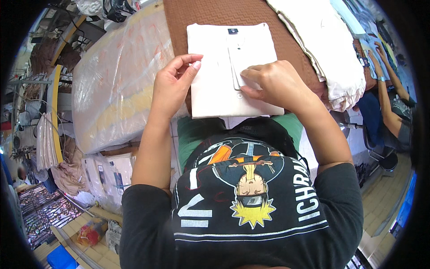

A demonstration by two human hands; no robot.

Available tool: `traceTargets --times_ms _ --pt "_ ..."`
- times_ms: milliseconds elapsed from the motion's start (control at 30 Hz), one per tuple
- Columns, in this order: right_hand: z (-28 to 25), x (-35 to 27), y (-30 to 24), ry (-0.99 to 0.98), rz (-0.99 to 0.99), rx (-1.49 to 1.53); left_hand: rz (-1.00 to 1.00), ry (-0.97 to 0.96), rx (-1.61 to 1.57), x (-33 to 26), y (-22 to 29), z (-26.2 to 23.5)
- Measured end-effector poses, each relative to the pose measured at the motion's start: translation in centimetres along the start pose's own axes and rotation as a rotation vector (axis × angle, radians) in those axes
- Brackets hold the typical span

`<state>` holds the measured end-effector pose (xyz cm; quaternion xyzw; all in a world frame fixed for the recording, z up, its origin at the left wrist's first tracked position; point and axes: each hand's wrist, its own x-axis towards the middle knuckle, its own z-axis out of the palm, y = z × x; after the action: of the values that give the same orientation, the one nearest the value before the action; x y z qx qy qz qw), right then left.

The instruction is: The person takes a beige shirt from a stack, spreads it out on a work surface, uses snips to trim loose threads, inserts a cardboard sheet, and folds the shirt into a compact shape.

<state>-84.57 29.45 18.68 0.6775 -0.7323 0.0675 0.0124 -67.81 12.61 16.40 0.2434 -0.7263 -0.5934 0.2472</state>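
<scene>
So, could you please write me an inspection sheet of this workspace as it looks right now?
Surface: brown textured table top, mostly covered.
Job's things: folded white garment lying flat, with white paper tags on its front.
Clutter: stack of cream garments to the right; large plastic-wrapped bundle to the left.
Grippers: left hand at the garment's left edge, fingers loosely curled; right hand pressing on the tags.
Cables: nothing seen.
Surroundings: another person's arms at far right; boxes and tiled floor below.
</scene>
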Motion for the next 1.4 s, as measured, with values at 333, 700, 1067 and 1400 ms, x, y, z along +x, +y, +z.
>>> traceTargets --times_ms 333,700,1067,1400 --pt "-1.5 0.2 2.9 0.586 0.594 0.458 -0.355 -0.260 -0.076 0.2 1.1 1.5" --pt "1.9 -3.0 1.6 0.443 0.741 1.102 0.177 -0.052 0.980 0.2 0.4 6.9" --pt "2.5 -3.2 -1.7 0.301 0.629 1.591 0.444 0.156 0.880 0.6 3.0 6.0" --pt "-1.6 -6.8 3.6 0.019 0.592 1.128 0.232 -0.066 0.670 0.9 3.5 1.6"
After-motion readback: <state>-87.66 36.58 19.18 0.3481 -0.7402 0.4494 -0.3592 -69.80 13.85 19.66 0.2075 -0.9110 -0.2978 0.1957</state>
